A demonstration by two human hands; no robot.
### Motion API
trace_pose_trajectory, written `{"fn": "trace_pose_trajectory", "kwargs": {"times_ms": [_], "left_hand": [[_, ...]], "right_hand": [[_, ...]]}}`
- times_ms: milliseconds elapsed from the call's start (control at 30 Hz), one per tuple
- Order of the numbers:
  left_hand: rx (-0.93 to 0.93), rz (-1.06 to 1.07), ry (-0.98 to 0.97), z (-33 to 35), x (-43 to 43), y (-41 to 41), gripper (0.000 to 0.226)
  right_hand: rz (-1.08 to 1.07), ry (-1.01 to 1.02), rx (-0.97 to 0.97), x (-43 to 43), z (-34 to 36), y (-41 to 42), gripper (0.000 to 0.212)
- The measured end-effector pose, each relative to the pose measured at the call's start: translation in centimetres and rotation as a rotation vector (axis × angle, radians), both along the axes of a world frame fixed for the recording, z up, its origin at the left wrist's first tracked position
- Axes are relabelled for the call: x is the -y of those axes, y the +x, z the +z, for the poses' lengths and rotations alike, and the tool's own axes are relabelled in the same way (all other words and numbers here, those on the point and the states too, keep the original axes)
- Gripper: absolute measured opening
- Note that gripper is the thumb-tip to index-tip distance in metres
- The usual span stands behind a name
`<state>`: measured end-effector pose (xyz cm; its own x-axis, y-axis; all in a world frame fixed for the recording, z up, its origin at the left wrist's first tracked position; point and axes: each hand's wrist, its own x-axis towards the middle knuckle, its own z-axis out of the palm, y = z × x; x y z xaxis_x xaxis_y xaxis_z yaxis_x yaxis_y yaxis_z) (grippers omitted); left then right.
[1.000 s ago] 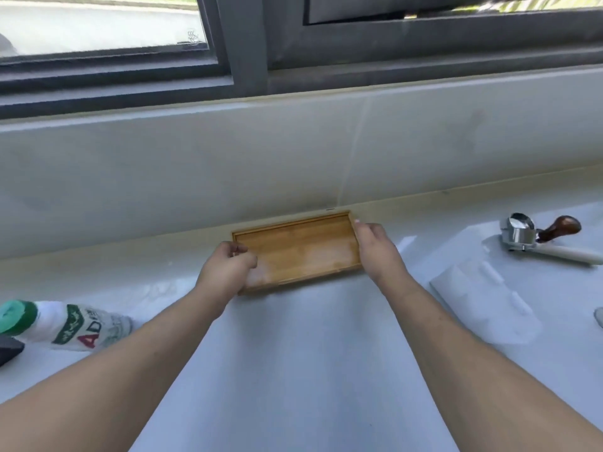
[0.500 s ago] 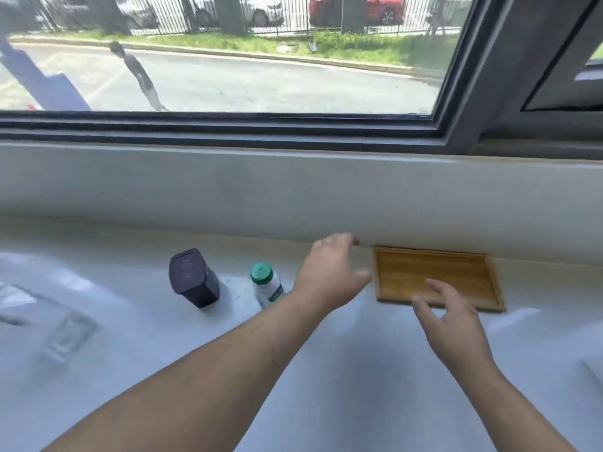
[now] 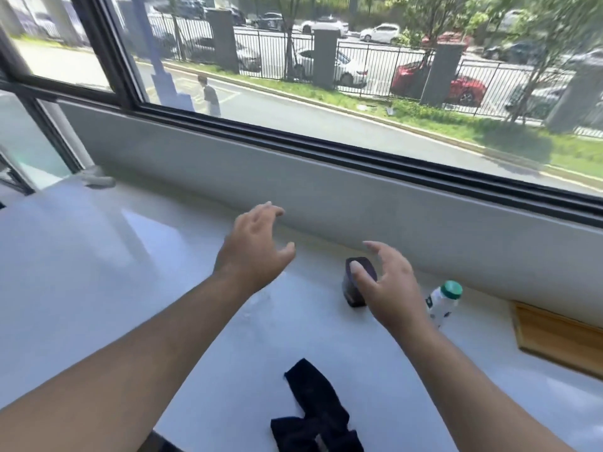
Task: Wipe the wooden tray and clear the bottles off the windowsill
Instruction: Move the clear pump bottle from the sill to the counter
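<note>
Both hands have come off the wooden tray and swung left along the sill; that suggests the tray part is finished or paused, and the bottles are next.

Taking the dark purple squat container (image 3: 358, 282) as the marker and reading left to right: well to its left, the glossy white stone windowsill (image 3: 98, 256) runs smooth and reflective. Nearer, still left of the container, the left hand (image 3: 253, 252) hovers above the sill, fingers spread and curled, holding nothing. In front of the container, toward the person, a crumpled black cloth (image 3: 315, 415) lies soft and limp on the sill. The container itself stands upright near the back wall, matte, with rounded edges. Directly over its right side the right hand (image 3: 388, 288) is cupped wide, thumb across the container's top; I cannot tell whether it touches yet, but it has not closed. Just right of the container stands a small white plastic bottle with a green screw cap (image 3: 445, 300), cylindrical, leaning in this view. Farther right, the rectangular light-brown wooden tray (image 3: 561, 337) with a raised rim lies flat against the wall, cut by the frame's edge.

Neither bottle has left the sill.
</note>
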<state>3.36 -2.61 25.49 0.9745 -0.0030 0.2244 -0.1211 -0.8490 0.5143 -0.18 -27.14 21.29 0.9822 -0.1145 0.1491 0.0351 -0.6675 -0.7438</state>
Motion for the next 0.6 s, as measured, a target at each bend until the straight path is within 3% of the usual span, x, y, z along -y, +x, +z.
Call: {"fn": "trace_pose_trajectory", "kwargs": {"times_ms": [167,333,500,600], "left_hand": [[-0.074,0.184,-0.026,-1.1,-11.2,-1.7,0.076],[-0.285,0.212,-0.059,-5.8,-14.3,-1.0,0.099],[-0.44,0.175,-0.15,-11.1,-12.8,2.7,0.131],[-0.469,0.139,-0.147,-13.7,-11.7,5.4,0.131]], "right_hand": [[0.095,-0.013,-0.163,-10.1,-3.3,0.8,0.056],[0.103,0.054,-0.356,-14.7,-7.9,2.8,0.057],[-0.135,0.625,-0.685,-17.1,-12.5,6.6,0.054],[-0.244,0.939,-0.829,-18.3,-15.3,7.8,0.053]]}}
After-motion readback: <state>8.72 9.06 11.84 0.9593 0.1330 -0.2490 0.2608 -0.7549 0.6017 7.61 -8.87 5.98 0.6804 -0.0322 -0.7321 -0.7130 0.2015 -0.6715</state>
